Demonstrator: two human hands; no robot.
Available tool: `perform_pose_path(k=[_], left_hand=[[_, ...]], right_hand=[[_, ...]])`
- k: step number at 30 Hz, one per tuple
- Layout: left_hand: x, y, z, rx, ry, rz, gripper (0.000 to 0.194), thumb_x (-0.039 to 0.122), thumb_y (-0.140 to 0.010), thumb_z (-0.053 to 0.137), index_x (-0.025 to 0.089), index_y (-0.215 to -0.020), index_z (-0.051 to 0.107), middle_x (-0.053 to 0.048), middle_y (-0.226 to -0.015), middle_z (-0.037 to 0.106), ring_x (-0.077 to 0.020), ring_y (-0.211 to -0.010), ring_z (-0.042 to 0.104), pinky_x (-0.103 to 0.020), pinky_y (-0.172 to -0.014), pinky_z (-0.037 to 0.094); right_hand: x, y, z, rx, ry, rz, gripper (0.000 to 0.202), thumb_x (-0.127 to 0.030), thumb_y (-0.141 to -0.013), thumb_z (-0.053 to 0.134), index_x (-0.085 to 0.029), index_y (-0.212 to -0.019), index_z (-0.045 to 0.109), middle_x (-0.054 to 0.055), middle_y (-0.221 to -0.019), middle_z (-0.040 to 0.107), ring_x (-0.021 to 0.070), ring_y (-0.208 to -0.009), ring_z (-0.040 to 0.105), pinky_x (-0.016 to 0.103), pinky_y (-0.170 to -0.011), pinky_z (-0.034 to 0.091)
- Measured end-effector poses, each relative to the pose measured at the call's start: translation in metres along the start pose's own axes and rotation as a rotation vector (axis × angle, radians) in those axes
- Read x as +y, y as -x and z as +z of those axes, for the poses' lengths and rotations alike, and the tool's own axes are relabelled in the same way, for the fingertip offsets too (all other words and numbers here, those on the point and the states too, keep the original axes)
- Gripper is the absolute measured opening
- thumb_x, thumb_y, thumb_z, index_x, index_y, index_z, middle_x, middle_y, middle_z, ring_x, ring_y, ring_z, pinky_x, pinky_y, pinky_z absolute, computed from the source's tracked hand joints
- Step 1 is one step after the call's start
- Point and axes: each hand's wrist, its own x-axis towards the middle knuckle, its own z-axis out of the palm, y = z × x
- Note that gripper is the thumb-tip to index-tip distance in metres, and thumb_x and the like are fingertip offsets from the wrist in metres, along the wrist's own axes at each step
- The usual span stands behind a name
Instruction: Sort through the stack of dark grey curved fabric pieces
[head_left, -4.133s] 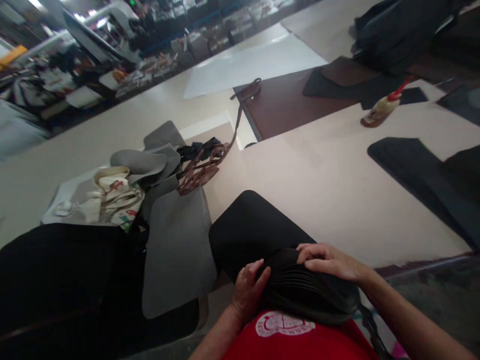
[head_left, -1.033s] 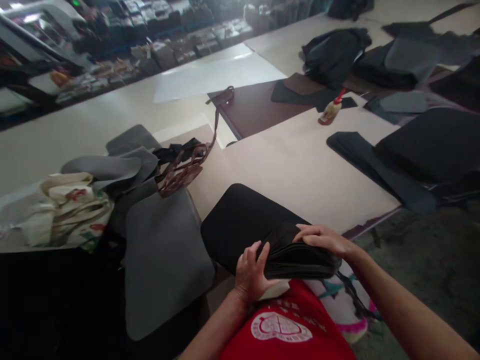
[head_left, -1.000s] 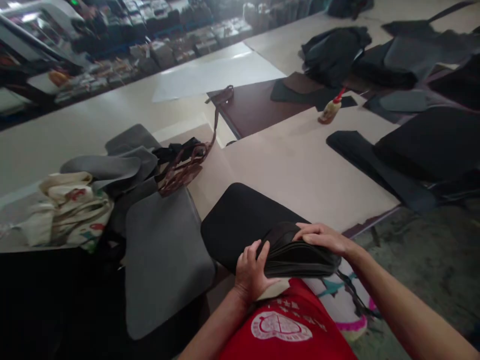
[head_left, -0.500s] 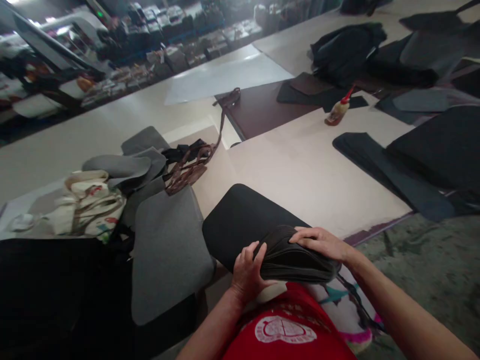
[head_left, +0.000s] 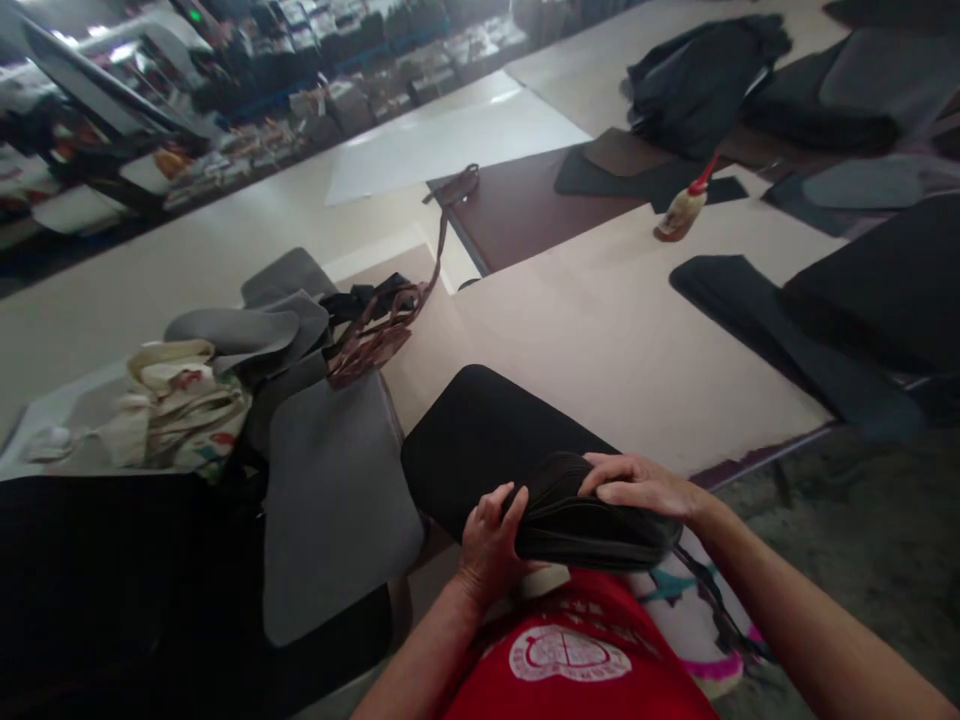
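Observation:
A stack of thin dark sheets [head_left: 592, 535] bulges near my body, over the near end of a black rounded panel [head_left: 495, 430]. Its left end sits in my left hand [head_left: 493, 535], thumb and fingers around the edge. My right hand [head_left: 637, 485] grips the stack's upper edge from the right, fingertips curled over the top layers. Gaps show between the layers in the middle. Left of the black panel lies a grey rounded panel [head_left: 337, 510]. The undersides of both hands are hidden.
Brown straps [head_left: 382, 335] and a printed cloth bundle [head_left: 187, 400] lie to the left. A red-tipped glue bottle [head_left: 684, 208] stands on the pale board [head_left: 570, 310]. Dark pieces [head_left: 787, 330] overhang the table's right edge. A black bundle [head_left: 697, 85] rests at the back.
The right fingers have curled in a little more over the stack's top edge, and the gap between layers has shifted slightly. Both hands stay in place; the view has tilted slightly.

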Motion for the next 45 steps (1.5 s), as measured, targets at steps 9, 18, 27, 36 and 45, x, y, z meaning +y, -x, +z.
perform_pose_path(k=[9,18,27,36,45], left_hand=[[0.0,0.0,-0.002,-0.024,-0.002,-0.019,0.097,0.078,-0.07,0.068,0.019,-0.143,0.046,-0.017,-0.134,0.054,-0.0338,-0.118,0.057,-0.046,-0.095,0.051],[0.001,-0.002,-0.004,0.004,0.003,0.005,0.098,0.078,-0.07,0.069,0.019,-0.144,0.045,-0.017,-0.132,0.055,-0.0327,-0.118,0.057,-0.045,-0.096,0.052],[0.0,-0.001,-0.003,0.004,0.005,0.01,0.099,0.082,-0.07,0.065,0.019,-0.144,0.044,-0.018,-0.132,0.054,-0.0337,-0.117,0.058,-0.046,-0.094,0.053],[0.001,-0.001,-0.004,0.0,-0.023,0.001,0.096,0.074,-0.067,0.073,0.019,-0.141,0.047,-0.017,-0.132,0.055,-0.0326,-0.116,0.059,-0.043,-0.094,0.053],[0.001,-0.002,-0.004,-0.018,-0.009,-0.006,0.097,0.073,-0.068,0.074,0.019,-0.143,0.044,-0.017,-0.132,0.055,-0.0337,-0.117,0.058,-0.046,-0.094,0.052]], right_hand=[[0.002,-0.001,0.001,0.029,0.05,0.059,0.044,-0.057,-0.092,0.053,-0.02,-0.1,0.076,0.009,-0.111,0.069,0.0311,-0.115,0.058,0.045,-0.105,0.04],[0.002,0.002,0.01,0.066,-0.042,-0.008,0.032,-0.042,-0.093,0.052,-0.021,-0.099,0.075,0.005,-0.106,0.063,0.0223,-0.095,0.06,0.035,-0.087,0.047],[0.001,0.002,0.005,0.014,-0.055,-0.019,0.03,-0.038,-0.093,0.053,-0.021,-0.101,0.075,0.006,-0.111,0.063,0.0247,-0.104,0.06,0.037,-0.094,0.045],[0.0,0.004,0.004,0.011,-0.083,-0.02,0.035,-0.048,-0.092,0.056,-0.021,-0.105,0.075,0.007,-0.116,0.062,0.0272,-0.11,0.059,0.04,-0.1,0.043],[-0.001,0.003,0.003,-0.002,-0.073,-0.02,0.034,-0.049,-0.091,0.06,-0.02,-0.103,0.075,0.007,-0.11,0.063,0.0248,-0.104,0.06,0.037,-0.096,0.044]])
